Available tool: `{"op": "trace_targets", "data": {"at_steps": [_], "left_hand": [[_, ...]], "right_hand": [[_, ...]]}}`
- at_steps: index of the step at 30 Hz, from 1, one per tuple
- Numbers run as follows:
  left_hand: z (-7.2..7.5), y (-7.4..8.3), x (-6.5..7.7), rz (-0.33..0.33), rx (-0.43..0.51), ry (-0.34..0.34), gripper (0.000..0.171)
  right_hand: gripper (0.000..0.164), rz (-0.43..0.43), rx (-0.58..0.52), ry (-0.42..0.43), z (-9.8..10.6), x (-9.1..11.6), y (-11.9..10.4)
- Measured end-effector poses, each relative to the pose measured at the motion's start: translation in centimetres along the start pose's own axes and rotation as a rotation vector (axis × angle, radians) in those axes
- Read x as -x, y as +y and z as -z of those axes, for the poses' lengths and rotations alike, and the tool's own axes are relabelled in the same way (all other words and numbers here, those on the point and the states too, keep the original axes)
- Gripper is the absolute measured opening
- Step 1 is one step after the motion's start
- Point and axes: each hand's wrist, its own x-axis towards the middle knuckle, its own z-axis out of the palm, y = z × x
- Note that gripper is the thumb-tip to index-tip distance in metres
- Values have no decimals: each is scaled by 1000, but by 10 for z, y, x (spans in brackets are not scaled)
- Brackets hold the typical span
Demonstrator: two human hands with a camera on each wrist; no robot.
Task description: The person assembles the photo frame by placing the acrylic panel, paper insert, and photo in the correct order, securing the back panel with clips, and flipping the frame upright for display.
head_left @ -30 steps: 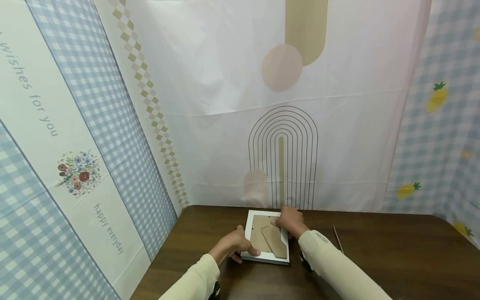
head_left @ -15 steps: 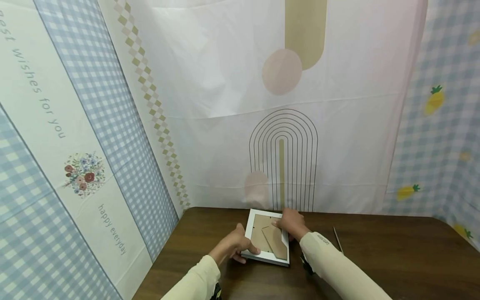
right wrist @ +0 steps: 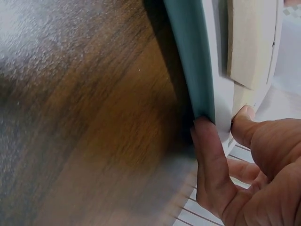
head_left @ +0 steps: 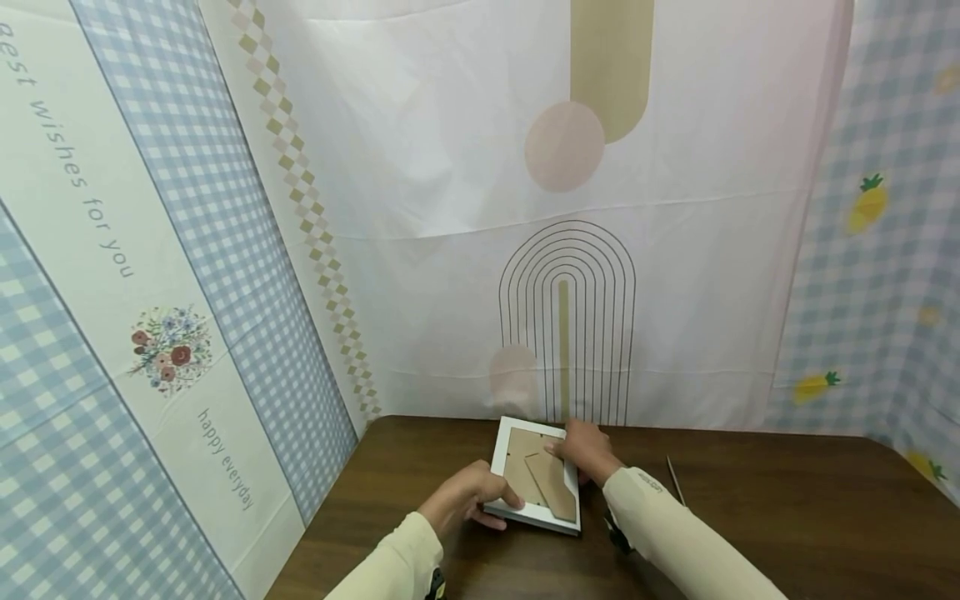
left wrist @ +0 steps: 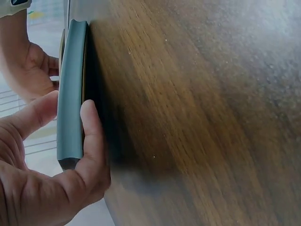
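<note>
A picture frame (head_left: 517, 475) is held back side up over the table, its white border around a tan backing board with a stand leg (head_left: 551, 487). My left hand (head_left: 472, 492) grips its near left corner, thumb on top and fingers beneath. At the far right corner my right hand (head_left: 588, 448) pinches the edge, its thumb on the backing. In the left wrist view, the greenish side of the frame (left wrist: 72, 94) lies between the left thumb and fingers. The right wrist view has the right hand's fingertips (right wrist: 204, 127) under the frame's edge. The frame's front faces down, hidden.
A thin stick-like item (head_left: 676, 481) lies on the brown wooden table (head_left: 787, 500) to the right, beside the right sleeve. Behind the table hangs a white patterned cloth (head_left: 427, 317), with checked cloths on both sides.
My left hand has shifted slightly at the near left corner, its raised index finger now lower against the edge. The right hand keeps its hold, and the frame has hardly moved.
</note>
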Motion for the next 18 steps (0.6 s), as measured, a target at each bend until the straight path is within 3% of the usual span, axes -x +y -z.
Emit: {"op": "trace_targets", "data": {"at_steps": [3, 4, 7, 14, 18], "left_hand": [[-1, -1, 0, -10, 12, -7, 34], [-1, -2, 0, -13, 14, -7, 33], [-1, -3, -1, -15, 27, -2, 36], [-3, -6, -2, -18, 64, 29, 48], [-6, -7, -3, -38, 66, 32, 43]], "right_hand": [[43, -10, -26, 6, -3, -2, 2], [39, -34, -33, 2, 6, 10, -12], [38, -31, -21, 12, 7, 13, -15], [39, -34, -27, -7, 9, 14, -16], [39, -32, -45, -27, 6, 6, -9]]}}
